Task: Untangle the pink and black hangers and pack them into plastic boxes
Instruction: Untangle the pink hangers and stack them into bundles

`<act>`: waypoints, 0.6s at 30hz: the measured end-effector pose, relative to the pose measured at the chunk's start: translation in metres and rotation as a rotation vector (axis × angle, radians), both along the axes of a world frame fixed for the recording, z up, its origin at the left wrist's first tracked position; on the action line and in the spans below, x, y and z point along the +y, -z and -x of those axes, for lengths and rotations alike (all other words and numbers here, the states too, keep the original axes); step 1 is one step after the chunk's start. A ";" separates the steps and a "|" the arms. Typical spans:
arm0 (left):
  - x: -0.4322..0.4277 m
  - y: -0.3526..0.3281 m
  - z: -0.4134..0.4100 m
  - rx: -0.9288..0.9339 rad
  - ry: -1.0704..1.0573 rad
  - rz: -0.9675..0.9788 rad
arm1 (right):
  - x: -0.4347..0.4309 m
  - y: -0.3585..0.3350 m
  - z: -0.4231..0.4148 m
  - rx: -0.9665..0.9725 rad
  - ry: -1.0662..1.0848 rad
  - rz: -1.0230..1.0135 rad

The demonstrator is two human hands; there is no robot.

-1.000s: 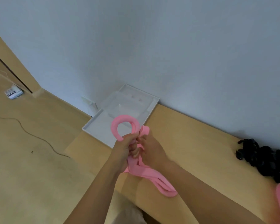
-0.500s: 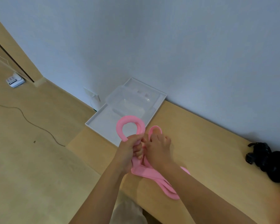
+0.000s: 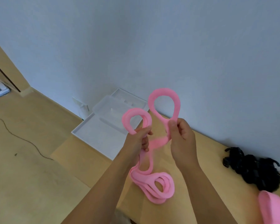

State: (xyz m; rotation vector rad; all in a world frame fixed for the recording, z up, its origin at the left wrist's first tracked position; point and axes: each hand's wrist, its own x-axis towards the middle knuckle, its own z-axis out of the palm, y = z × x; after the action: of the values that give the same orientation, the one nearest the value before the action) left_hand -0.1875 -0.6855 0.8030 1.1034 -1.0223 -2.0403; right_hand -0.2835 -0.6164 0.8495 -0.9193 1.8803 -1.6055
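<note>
Wooden tabletop [image 3: 213, 157]: pink hangers [image 3: 163, 91] in hands [image 3: 137, 140] [image 3: 182, 139]

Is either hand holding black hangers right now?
No: the black hangers lie on the table, while the left hand and right hand each hold pink hangers.

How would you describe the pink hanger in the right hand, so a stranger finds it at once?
Above the wooden bench along the pale wall, two hands are held up before the white plastic box. The right hand pinches one pink hanger; its single loop stands higher than the layered bunch that the left hand grips.
</note>
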 end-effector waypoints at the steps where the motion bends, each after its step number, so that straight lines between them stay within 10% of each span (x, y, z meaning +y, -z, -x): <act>1: 0.002 -0.006 0.006 0.000 0.002 0.006 | 0.006 -0.011 -0.001 -0.018 -0.021 0.039; 7: 0.018 -0.038 0.033 0.128 0.080 0.110 | 0.030 -0.042 -0.009 -0.389 -0.110 0.134; 18: 0.058 -0.097 0.053 0.376 0.205 -0.052 | 0.052 -0.054 -0.002 -0.386 0.006 0.176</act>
State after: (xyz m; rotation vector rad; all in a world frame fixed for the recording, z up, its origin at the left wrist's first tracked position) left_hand -0.2401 -0.6275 0.9005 0.6211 -0.9221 -2.3338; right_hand -0.2812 -0.5640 0.9032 -0.6149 1.4974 -1.8226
